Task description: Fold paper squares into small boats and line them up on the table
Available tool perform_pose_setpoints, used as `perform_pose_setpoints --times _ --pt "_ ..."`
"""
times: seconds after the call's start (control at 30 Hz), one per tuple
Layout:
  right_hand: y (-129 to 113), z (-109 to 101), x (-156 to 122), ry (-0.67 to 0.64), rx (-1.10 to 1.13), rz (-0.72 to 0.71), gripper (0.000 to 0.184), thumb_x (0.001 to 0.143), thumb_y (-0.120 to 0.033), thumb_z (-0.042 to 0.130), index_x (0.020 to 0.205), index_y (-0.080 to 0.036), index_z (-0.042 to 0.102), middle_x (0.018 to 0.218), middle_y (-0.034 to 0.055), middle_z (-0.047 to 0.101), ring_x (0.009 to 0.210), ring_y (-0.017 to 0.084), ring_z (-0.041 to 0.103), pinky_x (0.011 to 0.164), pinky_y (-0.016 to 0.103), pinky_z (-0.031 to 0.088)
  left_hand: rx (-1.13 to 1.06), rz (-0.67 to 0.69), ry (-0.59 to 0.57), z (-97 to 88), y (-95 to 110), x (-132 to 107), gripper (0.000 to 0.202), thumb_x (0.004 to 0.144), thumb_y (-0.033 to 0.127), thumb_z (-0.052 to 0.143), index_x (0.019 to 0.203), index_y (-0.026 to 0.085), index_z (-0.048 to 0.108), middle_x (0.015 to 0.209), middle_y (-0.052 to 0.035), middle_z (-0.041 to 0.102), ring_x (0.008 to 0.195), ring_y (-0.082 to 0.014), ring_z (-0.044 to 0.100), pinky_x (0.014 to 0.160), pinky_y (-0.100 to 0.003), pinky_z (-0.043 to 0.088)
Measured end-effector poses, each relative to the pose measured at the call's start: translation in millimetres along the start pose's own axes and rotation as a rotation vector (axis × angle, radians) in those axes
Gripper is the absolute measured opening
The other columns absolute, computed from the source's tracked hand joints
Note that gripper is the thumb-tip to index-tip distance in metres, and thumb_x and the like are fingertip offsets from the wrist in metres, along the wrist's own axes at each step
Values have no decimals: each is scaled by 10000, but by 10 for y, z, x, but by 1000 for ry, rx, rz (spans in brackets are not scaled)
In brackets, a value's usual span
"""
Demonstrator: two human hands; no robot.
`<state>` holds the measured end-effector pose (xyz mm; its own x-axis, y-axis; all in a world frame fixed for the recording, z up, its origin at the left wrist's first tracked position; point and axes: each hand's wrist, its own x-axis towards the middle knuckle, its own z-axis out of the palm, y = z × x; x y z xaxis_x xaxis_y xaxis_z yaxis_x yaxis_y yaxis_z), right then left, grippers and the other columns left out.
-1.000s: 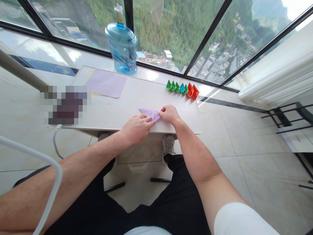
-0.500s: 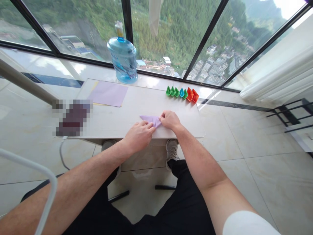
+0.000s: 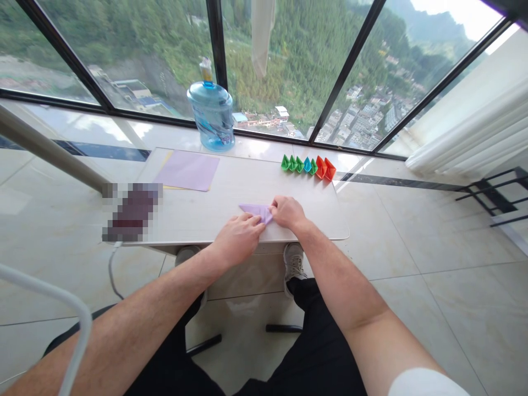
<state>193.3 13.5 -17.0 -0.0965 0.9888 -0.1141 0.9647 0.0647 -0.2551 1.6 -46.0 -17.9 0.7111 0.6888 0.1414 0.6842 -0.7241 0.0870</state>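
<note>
A piece of folded purple paper (image 3: 256, 209) lies near the front edge of the white table (image 3: 190, 220), one sharp point toward the left. My left hand (image 3: 240, 235) holds its lower side against the tabletop, fingers pressed together. At its right end, my right hand (image 3: 287, 211) pinches the paper between thumb and curled fingers. The fingertips partly hide the folds there. Along the back right edge stands a row of small folded paper boats: several green ones (image 3: 292, 163), a blue one (image 3: 307, 164) and two orange-red ones (image 3: 329, 169).
Flat purple sheets (image 3: 190, 170) with a yellow edge below lie at the back left. A blurred-out dark object (image 3: 134, 212) with a cable sits at the left corner. A blue water jug (image 3: 212, 118) stands behind the table by the window.
The view has tilted slightly upward, so everything sits a little lower in it. Both hands stay on the folded purple paper, with hardly any shift between them.
</note>
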Motion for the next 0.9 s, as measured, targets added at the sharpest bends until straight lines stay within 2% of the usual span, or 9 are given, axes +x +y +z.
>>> perform_pose_setpoints --times 0.6,0.8,0.9 --pt "-3 6 8 -13 -14 -11 211 940 -349 555 969 -229 727 1002 93 783 930 236 723 768 311 490 7 -22 3 -25 24 -2 293 956 179 468 1161 169 677 1168 -123 703 1115 -288 619 891 -415 490" --pt "2 15 6 -14 -2 -14 198 937 -344 564 961 -228 723 996 87 782 921 226 720 763 298 482 -10 -46 25 11 13 -5 425 958 168 465 1364 139 586 1233 -133 703 1137 -273 622 918 -403 482" --pt "-8 4 0 -16 -3 -13 203 945 -343 560 967 -226 724 1009 87 782 933 227 722 774 299 485 -4 -28 13 25 -2 -8 415 965 185 470 1353 144 609 1275 -133 688 1163 -275 610 941 -406 470"
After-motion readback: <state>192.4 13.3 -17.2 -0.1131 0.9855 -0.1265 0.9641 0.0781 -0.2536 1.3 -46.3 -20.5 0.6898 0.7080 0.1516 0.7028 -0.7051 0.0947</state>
